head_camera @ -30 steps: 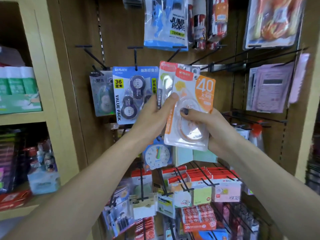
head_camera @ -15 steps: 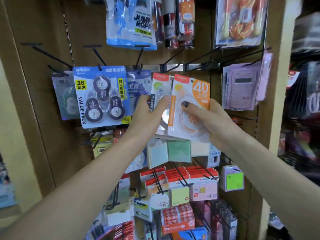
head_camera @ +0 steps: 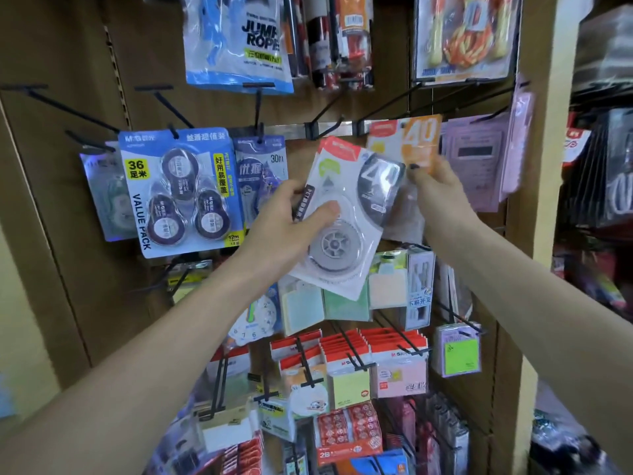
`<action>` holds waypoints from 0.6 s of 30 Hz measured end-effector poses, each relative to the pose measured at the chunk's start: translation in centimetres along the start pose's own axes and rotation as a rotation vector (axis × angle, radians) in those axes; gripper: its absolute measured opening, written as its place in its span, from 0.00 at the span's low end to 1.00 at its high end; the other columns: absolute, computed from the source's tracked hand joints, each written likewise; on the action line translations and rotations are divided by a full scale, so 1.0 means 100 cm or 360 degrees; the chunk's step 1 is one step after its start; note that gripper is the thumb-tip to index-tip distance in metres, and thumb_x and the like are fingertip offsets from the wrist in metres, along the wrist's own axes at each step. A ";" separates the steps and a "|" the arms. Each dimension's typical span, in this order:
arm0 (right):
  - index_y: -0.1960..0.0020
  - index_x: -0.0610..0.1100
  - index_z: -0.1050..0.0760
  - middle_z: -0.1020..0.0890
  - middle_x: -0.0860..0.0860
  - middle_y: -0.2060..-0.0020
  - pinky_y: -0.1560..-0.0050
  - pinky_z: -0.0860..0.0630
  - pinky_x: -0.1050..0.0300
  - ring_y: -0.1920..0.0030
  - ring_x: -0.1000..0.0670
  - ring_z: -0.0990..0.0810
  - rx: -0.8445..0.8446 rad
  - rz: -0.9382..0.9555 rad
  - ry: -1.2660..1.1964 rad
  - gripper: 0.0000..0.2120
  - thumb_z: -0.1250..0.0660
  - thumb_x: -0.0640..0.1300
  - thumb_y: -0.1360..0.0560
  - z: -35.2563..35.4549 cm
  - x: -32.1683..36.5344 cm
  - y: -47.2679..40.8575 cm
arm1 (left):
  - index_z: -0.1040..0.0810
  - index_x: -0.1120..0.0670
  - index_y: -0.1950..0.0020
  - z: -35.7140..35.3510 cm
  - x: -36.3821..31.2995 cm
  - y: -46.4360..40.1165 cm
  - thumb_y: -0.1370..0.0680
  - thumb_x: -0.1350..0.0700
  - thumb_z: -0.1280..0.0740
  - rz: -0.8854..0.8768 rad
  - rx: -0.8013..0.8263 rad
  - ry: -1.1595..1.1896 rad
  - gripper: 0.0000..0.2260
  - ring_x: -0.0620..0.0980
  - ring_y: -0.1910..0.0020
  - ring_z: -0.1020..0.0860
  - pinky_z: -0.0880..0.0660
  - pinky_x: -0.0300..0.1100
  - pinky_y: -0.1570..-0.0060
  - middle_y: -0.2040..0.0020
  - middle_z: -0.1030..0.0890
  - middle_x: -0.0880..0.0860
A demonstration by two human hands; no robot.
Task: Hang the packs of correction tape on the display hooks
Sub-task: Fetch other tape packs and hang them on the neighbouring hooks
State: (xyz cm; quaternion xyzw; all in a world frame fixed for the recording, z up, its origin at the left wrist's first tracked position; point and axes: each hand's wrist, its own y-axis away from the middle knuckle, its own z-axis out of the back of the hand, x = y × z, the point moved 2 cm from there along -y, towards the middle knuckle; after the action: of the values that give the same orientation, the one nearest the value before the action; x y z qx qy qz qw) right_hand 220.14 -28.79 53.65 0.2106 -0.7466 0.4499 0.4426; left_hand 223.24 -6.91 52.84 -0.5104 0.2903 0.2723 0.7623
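Right hand (head_camera: 440, 186): I clamp the orange pack (head_camera: 416, 138), nearest the bare hook (head_camera: 329, 113) at 10 o'clock.
Left hand (head_camera: 284, 221): clamps the grey pack (head_camera: 346, 214), tilted toward 1 o'clock.

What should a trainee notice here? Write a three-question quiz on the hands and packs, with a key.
1. True or false: the left hand holds the grey 40 pack tilted, not upright.
2. Which pack does the right hand hold up by the bare hooks? A. the blue value pack B. the orange 40 pack C. the jump rope pack
3. Fill in: the blue value pack shows ___ round tape dispensers.

Key: 1. True. 2. B. 3. Three.
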 end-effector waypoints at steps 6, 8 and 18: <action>0.29 0.44 0.24 0.14 0.45 0.37 0.33 0.22 0.40 0.37 0.42 0.15 0.0454 -0.0337 -0.0525 0.21 0.44 0.53 0.14 -0.026 0.000 0.018 | 0.28 0.50 0.35 -0.009 -0.001 -0.003 0.18 0.49 0.31 -0.0050 0.0015 0.0021 0.14 0.39 0.49 0.18 0.22 0.35 0.46 0.45 0.19 0.44; 0.34 0.46 0.20 0.13 0.46 0.40 0.37 0.21 0.44 0.39 0.44 0.14 0.0472 -0.0387 -0.0600 0.24 0.48 0.57 0.14 -0.029 0.003 0.020 | 0.30 0.51 0.34 -0.011 -0.002 -0.004 0.17 0.49 0.32 -0.0045 0.0039 0.0029 0.15 0.40 0.48 0.19 0.23 0.30 0.50 0.42 0.20 0.47; 0.26 0.42 0.24 0.16 0.41 0.35 0.32 0.22 0.40 0.34 0.39 0.18 0.0670 -0.0253 -0.0509 0.27 0.40 0.58 0.17 -0.044 0.010 0.018 | 0.30 0.39 0.36 -0.015 0.008 -0.015 0.24 0.40 0.30 -0.0036 -0.0041 0.0249 0.18 0.51 0.41 0.16 0.20 0.59 0.38 0.39 0.16 0.50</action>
State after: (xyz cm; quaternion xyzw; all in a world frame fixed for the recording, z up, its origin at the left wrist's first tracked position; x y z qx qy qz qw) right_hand 220.43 -24.03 54.57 0.4242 -0.6782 0.5201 0.2994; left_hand 224.61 -8.72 52.76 -0.5432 0.3396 0.2265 0.7337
